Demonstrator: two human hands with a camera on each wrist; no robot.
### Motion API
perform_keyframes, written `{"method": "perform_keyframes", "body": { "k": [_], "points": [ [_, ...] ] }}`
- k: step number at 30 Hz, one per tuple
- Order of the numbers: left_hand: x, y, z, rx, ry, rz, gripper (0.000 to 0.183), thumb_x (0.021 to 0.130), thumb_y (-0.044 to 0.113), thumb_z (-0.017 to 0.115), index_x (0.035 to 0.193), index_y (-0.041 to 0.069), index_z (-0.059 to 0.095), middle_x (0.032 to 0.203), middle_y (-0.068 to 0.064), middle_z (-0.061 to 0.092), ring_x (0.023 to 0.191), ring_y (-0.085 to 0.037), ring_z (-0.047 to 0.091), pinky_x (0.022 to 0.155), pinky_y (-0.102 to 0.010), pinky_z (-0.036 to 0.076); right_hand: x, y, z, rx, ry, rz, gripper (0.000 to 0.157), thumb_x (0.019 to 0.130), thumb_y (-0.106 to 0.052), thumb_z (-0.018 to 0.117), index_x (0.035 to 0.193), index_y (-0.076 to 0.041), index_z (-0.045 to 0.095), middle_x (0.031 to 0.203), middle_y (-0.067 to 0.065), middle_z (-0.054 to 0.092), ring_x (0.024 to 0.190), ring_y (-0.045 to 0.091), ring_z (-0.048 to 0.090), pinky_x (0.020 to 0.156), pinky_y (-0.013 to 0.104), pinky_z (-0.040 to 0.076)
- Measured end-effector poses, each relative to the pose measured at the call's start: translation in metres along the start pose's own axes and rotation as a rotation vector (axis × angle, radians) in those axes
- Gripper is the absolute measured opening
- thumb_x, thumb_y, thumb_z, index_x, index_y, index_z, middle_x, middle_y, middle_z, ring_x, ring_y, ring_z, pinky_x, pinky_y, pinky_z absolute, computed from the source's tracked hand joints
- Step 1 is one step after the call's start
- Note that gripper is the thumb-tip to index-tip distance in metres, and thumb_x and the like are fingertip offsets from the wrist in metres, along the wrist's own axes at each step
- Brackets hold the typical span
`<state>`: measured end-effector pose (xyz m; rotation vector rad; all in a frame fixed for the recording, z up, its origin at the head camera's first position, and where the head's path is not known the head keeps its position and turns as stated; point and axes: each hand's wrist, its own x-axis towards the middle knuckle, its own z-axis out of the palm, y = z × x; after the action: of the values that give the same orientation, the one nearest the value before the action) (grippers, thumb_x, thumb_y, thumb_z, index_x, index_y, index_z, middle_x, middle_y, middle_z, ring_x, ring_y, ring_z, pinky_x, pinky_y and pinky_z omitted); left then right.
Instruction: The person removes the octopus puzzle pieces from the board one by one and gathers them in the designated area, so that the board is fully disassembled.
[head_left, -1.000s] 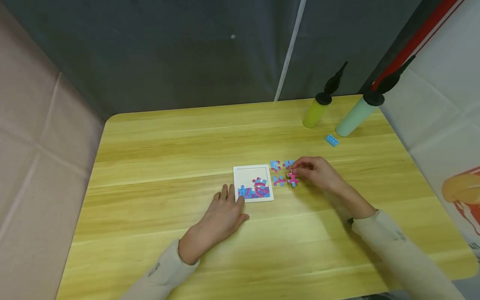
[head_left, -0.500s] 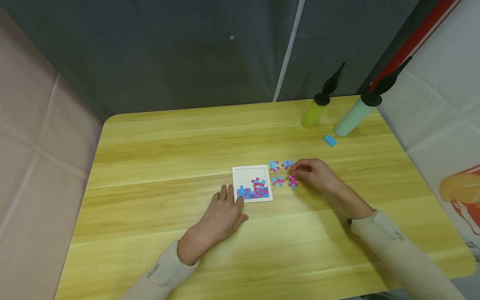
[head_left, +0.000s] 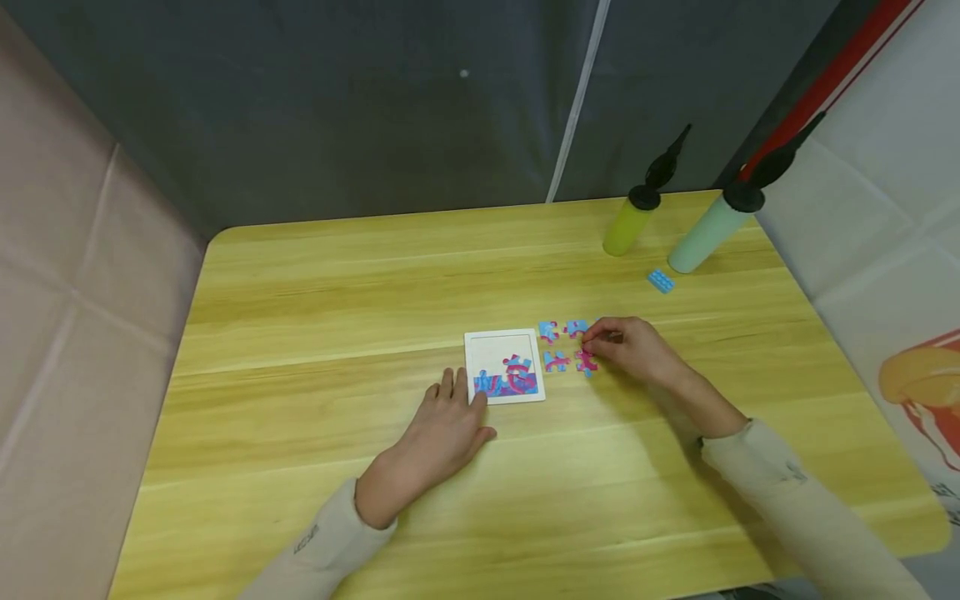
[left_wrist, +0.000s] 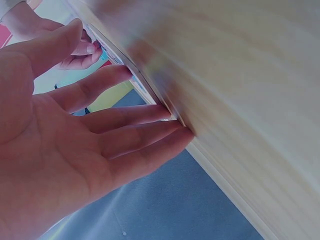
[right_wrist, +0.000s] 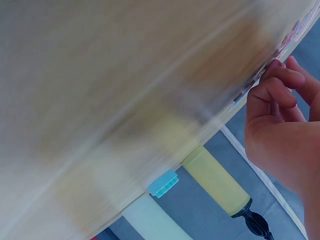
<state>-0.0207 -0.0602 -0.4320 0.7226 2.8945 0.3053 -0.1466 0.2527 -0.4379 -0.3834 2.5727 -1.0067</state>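
A white puzzle tray (head_left: 504, 333) lies mid-table, with blue, pink and purple pieces fitted along its near part. My left hand (head_left: 442, 429) rests palm down at its left edge, fingers extended and the index finger over the near left corner. In the left wrist view, the left fingertips (left_wrist: 187, 137) touch the tabletop and tray edge. To the tray's right, my right hand (head_left: 633, 346) pinches the upper end of a pink puzzle piece (head_left: 586, 363) between thumb and curled fingers. Loose puzzle pieces (head_left: 549, 332), (head_left: 557, 362) and another piece (head_left: 575, 327) lie beside it.
A blue toy brick (head_left: 661, 281) lies toward the back right. Behind it stand a yellow-green cylinder (head_left: 624, 229) and a pale green cylinder (head_left: 705, 242), both with black tapered tops. A dark curtain (head_left: 337, 117) borders the far table edge.
The pink puzzle piece has turned slightly under my right fingers. My right hand has otherwise barely shifted, and the left hand stays at the tray.
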Motion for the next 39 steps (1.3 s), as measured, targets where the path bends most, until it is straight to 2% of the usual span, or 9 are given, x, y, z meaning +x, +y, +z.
{"method": "perform_keyframes", "body": {
  "k": [7, 16, 22, 28, 39],
  "points": [
    [0.000, 0.000, -0.001, 0.005, 0.003, 0.012, 0.047, 0.099, 0.041, 0.068, 0.121, -0.001, 0.065, 0.142, -0.041, 0.052, 0.136, -0.058, 0.049, 0.105, -0.061, 0.049, -0.001, 0.003, 0.004, -0.022, -0.004, -0.069, 0.008, 0.099, -0.011, 0.068, 0.105, -0.009, 0.074, 0.099, 0.006, 0.073, 0.091, 0.020, 0.063, 0.082, 0.027, 0.051],
    [-0.002, 0.001, 0.000, 0.001, 0.015, 0.023, 0.044, 0.100, 0.039, 0.068, 0.119, -0.001, 0.065, 0.141, -0.042, 0.052, 0.134, -0.059, 0.051, 0.104, -0.061, 0.050, -0.002, 0.000, 0.006, -0.009, 0.027, -0.083, 0.010, 0.099, -0.011, 0.069, 0.107, -0.009, 0.075, 0.100, 0.006, 0.074, 0.089, 0.019, 0.062, 0.080, 0.027, 0.051],
    [-0.003, 0.001, 0.000, 0.000, 0.006, 0.015, 0.045, 0.100, 0.039, 0.067, 0.120, -0.001, 0.065, 0.141, -0.043, 0.052, 0.134, -0.059, 0.051, 0.104, -0.061, 0.050, -0.002, -0.006, 0.010, 0.055, -0.002, -0.089, 0.013, 0.101, -0.016, 0.068, 0.110, -0.008, 0.073, 0.091, 0.006, 0.072, 0.077, 0.015, 0.059, 0.066, 0.022, 0.049],
    [-0.004, 0.001, 0.000, -0.006, 0.025, 0.012, 0.045, 0.099, 0.038, 0.069, 0.119, -0.002, 0.065, 0.140, -0.043, 0.053, 0.133, -0.060, 0.051, 0.102, -0.062, 0.051, -0.001, -0.015, 0.015, 0.038, -0.013, -0.161, 0.011, 0.100, -0.013, 0.068, 0.108, -0.007, 0.073, 0.089, 0.006, 0.071, 0.069, 0.013, 0.059, 0.061, 0.022, 0.048],
    [-0.003, 0.005, 0.000, -0.011, 0.033, 0.008, 0.045, 0.098, 0.038, 0.069, 0.119, -0.002, 0.065, 0.140, -0.042, 0.053, 0.133, -0.059, 0.051, 0.103, -0.061, 0.050, -0.001, -0.029, 0.029, 0.008, -0.029, -0.244, 0.013, 0.098, -0.010, 0.070, 0.110, -0.006, 0.074, 0.090, 0.002, 0.067, 0.063, 0.008, 0.047, 0.057, 0.021, 0.041]
  ]
}}
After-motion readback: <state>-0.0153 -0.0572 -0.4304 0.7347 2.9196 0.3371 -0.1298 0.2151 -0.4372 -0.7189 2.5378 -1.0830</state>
